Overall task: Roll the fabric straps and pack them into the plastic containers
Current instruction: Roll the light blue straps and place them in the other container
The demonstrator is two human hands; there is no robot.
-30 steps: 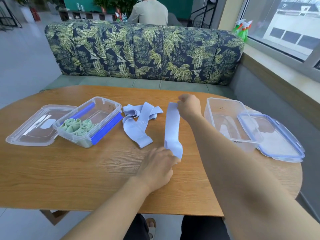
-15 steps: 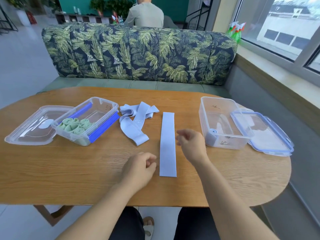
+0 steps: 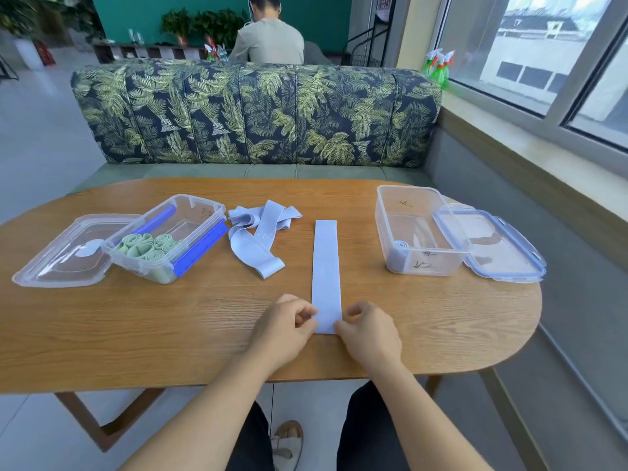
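Flat blue strap (image 3: 325,266) lies straight on table (image 3: 136,328), centre, between containers. At near end, left hand (image 3: 283,326) pinches left corner and right hand (image 3: 370,334) pinches right corner, fingers curled. Farther back, left container (image 3: 190,212) holds green rolls (image 3: 146,246); right container (image 3: 418,229) holds 1 blue roll (image 3: 399,248).

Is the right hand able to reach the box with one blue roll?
Probably yes. Only bare table lies between the right hand, now at the strap, and that open box.

A pale blue strap (image 3: 325,266) lies flat lengthwise on the wooden desk (image 3: 136,334). The left grip (image 3: 285,324) and the right grip (image 3: 368,331) pinch its near end, one at each side.
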